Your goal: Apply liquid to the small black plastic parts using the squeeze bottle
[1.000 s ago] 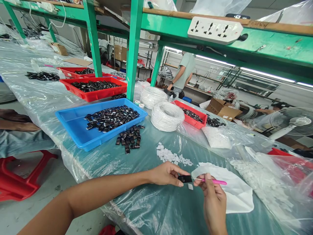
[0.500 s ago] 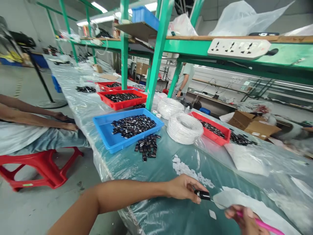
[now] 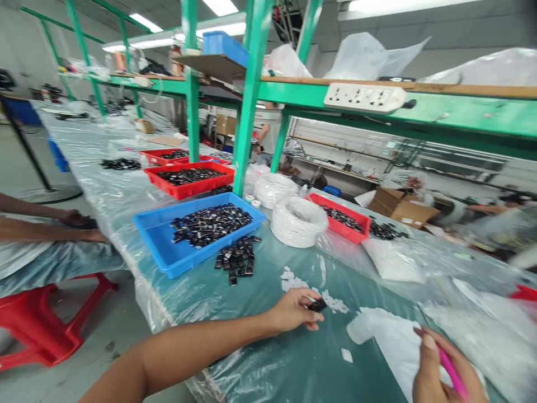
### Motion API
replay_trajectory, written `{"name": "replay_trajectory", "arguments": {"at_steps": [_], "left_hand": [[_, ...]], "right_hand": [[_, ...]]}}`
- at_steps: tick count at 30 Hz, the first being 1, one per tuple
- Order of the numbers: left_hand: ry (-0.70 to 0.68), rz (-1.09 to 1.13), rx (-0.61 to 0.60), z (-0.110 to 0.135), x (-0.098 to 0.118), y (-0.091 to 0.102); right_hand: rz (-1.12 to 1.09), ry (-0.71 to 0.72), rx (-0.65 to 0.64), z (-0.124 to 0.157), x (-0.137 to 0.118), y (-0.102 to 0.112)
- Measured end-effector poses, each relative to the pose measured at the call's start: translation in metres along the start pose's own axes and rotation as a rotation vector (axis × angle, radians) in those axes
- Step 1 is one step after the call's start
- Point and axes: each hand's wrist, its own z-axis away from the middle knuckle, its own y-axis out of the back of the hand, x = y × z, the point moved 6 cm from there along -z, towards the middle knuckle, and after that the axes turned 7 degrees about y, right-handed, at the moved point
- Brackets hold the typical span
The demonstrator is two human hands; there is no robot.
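Note:
My left hand [image 3: 293, 311] pinches a small black plastic part [image 3: 318, 305] just above the plastic-covered table [image 3: 260, 358], beside a scatter of small white pieces [image 3: 335, 303]. My right hand [image 3: 440, 375] sits at the lower right with its fingers closed round a pink tool [image 3: 453, 365], over a white sheet [image 3: 390, 341]. One small white piece [image 3: 346, 355] lies between the hands. A loose pile of black parts [image 3: 237, 260] lies in front of a blue tray [image 3: 159, 238] that holds many more.
Two white wire coils [image 3: 298, 221] stand behind the pile, with red trays [image 3: 188, 187] of black parts around a green shelf post [image 3: 247, 101]. A power strip [image 3: 364, 97] hangs on the shelf. Another person's arms [image 3: 46, 221] rest at the left above a red stool [image 3: 46, 319].
My hands have drawn apart: the left carried the black part leftward toward the white pieces, and the right dropped to the lower right with the pink tool. The view swung to the right.

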Motion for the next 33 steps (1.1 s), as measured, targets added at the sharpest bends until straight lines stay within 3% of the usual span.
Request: {"name": "replay_trajectory", "arguments": {"at_steps": [2, 5, 10, 14, 17, 23, 28, 30, 33], "left_hand": [[-0.007, -0.025, 0.03, -0.001, 0.002, 0.003], [-0.016, -0.065, 0.028, -0.001, 0.008, 0.003], [-0.007, -0.063, -0.019, 0.004, 0.015, -0.003], [0.031, 0.008, -0.054, 0.008, 0.017, -0.007], [0.042, 0.027, -0.066, 0.01, 0.019, -0.01], [0.065, 0.058, -0.077, 0.011, 0.019, -0.011], [0.031, 0.051, -0.002, 0.01, 0.022, -0.006], [-0.004, 0.029, 0.058, 0.008, 0.026, -0.001], [-0.068, -0.004, 0.131, 0.006, 0.032, 0.007]], "right_hand": [[0.289, 0.064, -0.036, -0.009, 0.002, 0.005], [0.5, 0.095, -0.13, -0.024, 0.022, 0.005], [0.585, 0.177, -0.219, -0.031, 0.05, 0.0], [0.628, 0.16, -0.345, -0.023, 0.072, -0.013], [0.624, 0.167, -0.353, -0.019, 0.077, -0.019], [0.544, 0.273, -0.287, -0.018, 0.042, -0.022], [0.202, 0.456, -0.119, -0.004, -0.01, -0.019], [0.113, 0.512, -0.153, 0.008, -0.024, -0.027], [0.076, 0.559, -0.362, 0.029, -0.036, -0.049]]}}
